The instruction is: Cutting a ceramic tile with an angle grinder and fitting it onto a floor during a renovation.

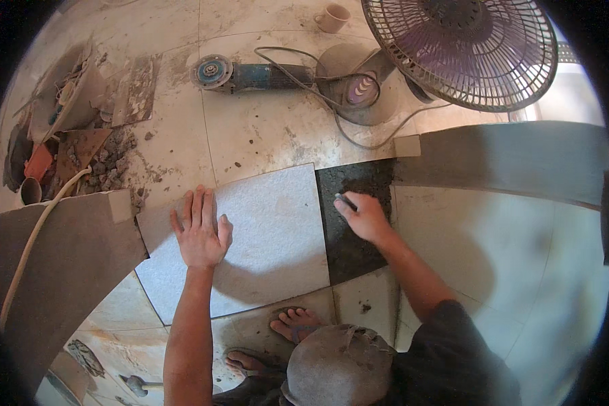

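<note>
A large pale grey tile (271,230) lies across the gap between two wall ends. My left hand (203,233) rests flat on its left part, fingers stretched out. Beside the tile's right edge is a strip of dark wet mortar (348,243). Over this strip my right hand (369,218) is closed around a small tool; only a short dark piece with a light tip shows at the fist, so its kind is unclear.
An angle grinder (254,76) and its cable lie beyond the tile, by a standing fan (463,51). A mug (333,18) is at the back. Rubble (105,162) and scraps heap at far left, near a pale hose (37,233). A mallet (137,386) lies lower left.
</note>
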The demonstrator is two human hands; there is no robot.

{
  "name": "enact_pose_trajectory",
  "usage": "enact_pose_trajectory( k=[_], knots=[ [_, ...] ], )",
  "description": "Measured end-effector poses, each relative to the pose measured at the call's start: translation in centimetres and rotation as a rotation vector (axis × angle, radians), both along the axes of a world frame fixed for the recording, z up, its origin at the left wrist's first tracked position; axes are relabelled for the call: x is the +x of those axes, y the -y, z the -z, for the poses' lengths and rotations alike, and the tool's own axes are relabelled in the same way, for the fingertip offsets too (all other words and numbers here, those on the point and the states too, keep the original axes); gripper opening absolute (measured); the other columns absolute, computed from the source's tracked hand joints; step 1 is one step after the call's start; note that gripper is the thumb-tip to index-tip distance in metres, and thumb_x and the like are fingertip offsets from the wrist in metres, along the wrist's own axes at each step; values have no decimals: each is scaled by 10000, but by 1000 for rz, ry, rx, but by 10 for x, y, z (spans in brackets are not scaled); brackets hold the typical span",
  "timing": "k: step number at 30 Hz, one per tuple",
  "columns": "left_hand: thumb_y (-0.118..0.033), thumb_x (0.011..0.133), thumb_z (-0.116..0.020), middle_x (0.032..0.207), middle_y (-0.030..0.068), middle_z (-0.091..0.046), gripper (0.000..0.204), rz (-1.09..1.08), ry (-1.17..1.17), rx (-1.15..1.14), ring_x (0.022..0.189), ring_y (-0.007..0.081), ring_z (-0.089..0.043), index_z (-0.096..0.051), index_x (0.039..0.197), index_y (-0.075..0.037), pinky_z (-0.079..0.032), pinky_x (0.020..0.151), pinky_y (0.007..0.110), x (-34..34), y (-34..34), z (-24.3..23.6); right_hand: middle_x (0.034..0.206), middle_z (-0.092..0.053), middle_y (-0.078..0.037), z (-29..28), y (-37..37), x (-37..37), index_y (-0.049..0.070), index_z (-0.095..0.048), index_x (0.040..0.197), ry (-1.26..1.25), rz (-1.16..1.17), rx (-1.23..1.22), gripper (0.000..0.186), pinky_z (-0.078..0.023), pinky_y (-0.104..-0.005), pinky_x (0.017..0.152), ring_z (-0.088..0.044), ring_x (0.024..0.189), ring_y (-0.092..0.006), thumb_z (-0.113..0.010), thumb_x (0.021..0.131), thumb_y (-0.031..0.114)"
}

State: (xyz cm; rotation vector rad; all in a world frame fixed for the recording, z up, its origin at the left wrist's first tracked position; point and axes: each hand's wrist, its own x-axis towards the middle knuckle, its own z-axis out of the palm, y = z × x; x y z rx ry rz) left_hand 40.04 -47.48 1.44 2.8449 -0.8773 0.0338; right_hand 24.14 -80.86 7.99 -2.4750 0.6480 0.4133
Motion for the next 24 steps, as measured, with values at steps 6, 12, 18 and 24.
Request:
enact_pose_trajectory(
  k=[6, 12, 18, 24],
  knots=[
    [-410, 976, -465, 1625, 59, -367, 620, -25, -34, 6, 1505, 281, -311, -431, 1531, -136, -158, 1209, 609, 2, -14, 6, 769, -634, -82, 82, -51, -37, -21, -615, 986, 238, 550, 531, 383, -540, -336, 675, -623, 736, -157, -539, 1055, 348],
    [-387, 975, -552, 1588, 210, -346, 664, -270, -114, -226, 1472, 385, -308, -392, 1516, -35, -208, 1210, 537, -34, -53, -4, 734, -563, -3, 84, -79, -48, -11, -632, 894, 191, 675, 599, 467, -461, -341, 596, -533, 709, -124, -517, 1064, 408],
    [-394, 971, -536, 1610, 155, -330, 679, -844, -5, -242, 1501, 358, -268, -372, 1515, -22, -210, 1207, 526, -75, -141, 5, 830, -600, -16, 87, -97, -45, 53, -562, 818, 336, 583, 743, 299, -493, -329, 717, -563, 775, -143, -662, 1002, 267],
    [-348, 947, -564, 1539, 170, -408, 594, -851, -45, -331, 1418, 363, -374, -471, 1421, -3, -271, 1166, 548, -56, -154, -4, 1168, -653, -140, 73, -103, -36, -21, -619, 1160, 311, 927, 891, 420, -545, -436, 891, -645, 1036, -303, -750, 920, 297]
  ],
)
